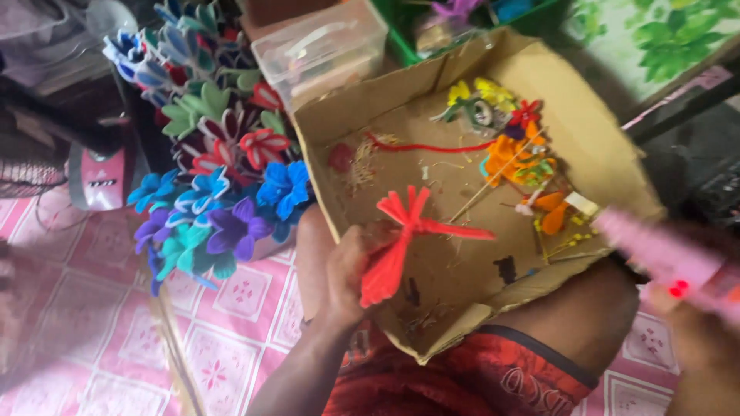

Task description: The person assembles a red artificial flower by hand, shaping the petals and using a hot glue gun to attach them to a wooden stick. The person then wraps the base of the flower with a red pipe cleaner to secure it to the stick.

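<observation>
I see my left hand [348, 271] raised over my lap, forearm coming up from below, fingers [362, 245] pinched round a red pipe-cleaner flower [401, 235] whose stem points right over the cardboard tray [593, 146]. My right hand [694, 323] sits at the right frame edge, blurred, fingers wrapped round a pink glue gun [655, 250] just off the tray's right rim. Small orange and yellow flowers [512, 158] crowd the tray's far right; its middle floor lies bare. A bouquet of finished flowers [223, 169] stands tight against the tray's left wall.
</observation>
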